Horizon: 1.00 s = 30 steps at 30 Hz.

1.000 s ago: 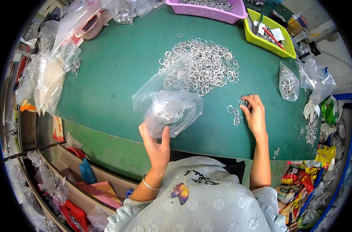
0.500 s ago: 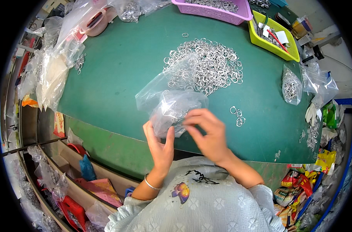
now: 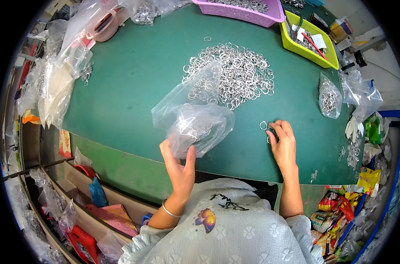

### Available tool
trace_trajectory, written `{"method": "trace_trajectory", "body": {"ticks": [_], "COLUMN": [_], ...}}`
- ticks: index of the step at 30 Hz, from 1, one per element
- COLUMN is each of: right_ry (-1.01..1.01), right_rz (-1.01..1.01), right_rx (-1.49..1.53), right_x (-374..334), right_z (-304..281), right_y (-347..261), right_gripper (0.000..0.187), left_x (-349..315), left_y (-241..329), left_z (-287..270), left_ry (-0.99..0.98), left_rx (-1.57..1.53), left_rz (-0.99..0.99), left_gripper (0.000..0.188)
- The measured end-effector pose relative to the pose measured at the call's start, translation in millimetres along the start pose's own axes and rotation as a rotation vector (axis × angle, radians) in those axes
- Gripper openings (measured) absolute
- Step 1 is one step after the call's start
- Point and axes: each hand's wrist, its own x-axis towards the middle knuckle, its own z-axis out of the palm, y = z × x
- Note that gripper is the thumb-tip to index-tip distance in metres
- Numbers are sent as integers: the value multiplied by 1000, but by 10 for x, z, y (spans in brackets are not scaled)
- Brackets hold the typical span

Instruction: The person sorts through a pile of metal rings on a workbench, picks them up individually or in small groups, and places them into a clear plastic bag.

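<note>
My left hand [image 3: 178,170] grips the near edge of a clear plastic bag [image 3: 222,121], thumb on one side and fingers on the other. Several silver metal rings show inside that bag. Off to the right, my right hand [image 3: 284,143] has its thumb and fingertips closed around small rings on the table; the fingers partly hide them. One loose ring [image 3: 263,125] lies just left of those fingertips. Beyond the bag spreads a heap of silver rings [image 3: 246,75], its left part covered by another flat clear bag [image 3: 167,105].
The green table [image 3: 120,88] carries a purple basket [image 3: 239,15] and a lime-green basket [image 3: 307,50] at the back. A filled bag [image 3: 329,99] lies at the right. Plastic bags [image 3: 59,92] and a pink bowl [image 3: 104,28] line the left. Compartmented shelving [image 3: 76,189] stands at lower left.
My right hand has left the bag's opening and moved right to the small group of loose rings. My left hand still holds the bag, whose mouth has spread a little.
</note>
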Motion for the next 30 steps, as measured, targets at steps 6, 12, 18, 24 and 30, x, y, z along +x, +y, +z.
{"method": "trace_trajectory", "body": {"ticks": [6, 12, 18, 24, 30], "right_ry": [136, 409, 116, 171, 18], "right_rz": [157, -334, -524, -68, 17], "right_rx": [313, 460, 418, 252, 6], "right_x": [44, -28, 123, -39, -227], "right_z": [-45, -19, 369, -6, -151], "right_y": [25, -713, -1083, -427, 12], "right_gripper": [8, 12, 17, 19, 15], "left_x": [5, 3, -7, 2, 10], "left_y": [2, 13, 39, 34, 42], "left_z": [1, -5, 18, 10, 32], "left_ry": [23, 6, 12, 16, 12], "left_rx": [103, 72, 31, 20, 18], "left_rz": [66, 36, 10, 13, 15], "left_gripper": [40, 47, 50, 49, 49]}}
